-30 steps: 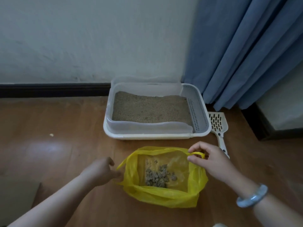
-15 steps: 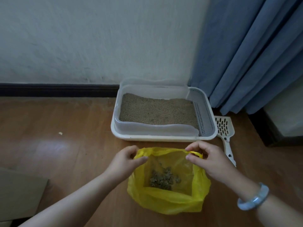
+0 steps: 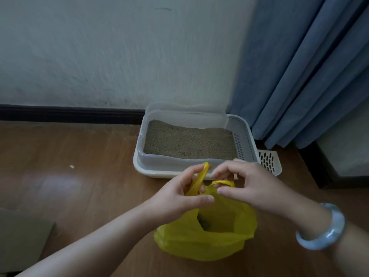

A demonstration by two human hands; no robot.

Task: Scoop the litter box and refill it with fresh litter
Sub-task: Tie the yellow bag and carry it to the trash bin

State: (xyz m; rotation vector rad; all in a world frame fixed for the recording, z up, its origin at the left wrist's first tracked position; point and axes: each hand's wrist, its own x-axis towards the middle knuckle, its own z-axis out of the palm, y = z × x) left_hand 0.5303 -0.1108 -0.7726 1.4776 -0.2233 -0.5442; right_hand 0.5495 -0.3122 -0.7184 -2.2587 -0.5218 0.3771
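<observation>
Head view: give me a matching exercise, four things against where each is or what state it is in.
Things:
1. yellow plastic bag
2. litter scoop
3. litter box
4. bangle

Places or states:
A. worn on the right wrist
B. lying on the floor at the box's right end
C. set against the wall, holding litter
D. handles gripped by the left hand and the right hand

Pairs: 1-D, 2-B, 3-C, 4-A
</observation>
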